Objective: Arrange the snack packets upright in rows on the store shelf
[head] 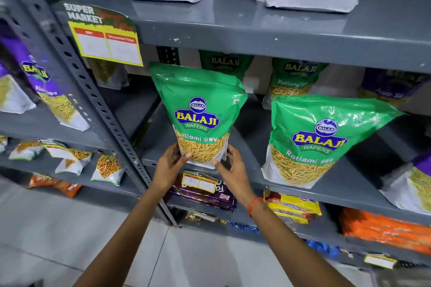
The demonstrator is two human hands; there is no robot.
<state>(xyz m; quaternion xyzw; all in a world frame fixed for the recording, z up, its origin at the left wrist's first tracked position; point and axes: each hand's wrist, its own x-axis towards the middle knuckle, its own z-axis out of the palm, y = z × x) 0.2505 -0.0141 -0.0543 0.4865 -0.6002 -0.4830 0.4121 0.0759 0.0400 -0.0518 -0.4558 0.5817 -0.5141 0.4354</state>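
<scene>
Between left hand (169, 165) and right hand (229, 166): green packet (198, 109) upright.

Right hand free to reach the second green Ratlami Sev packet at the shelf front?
Probably not yet: the right hand and left hand both hold the first packet. The path to the second packet looks open.
</scene>
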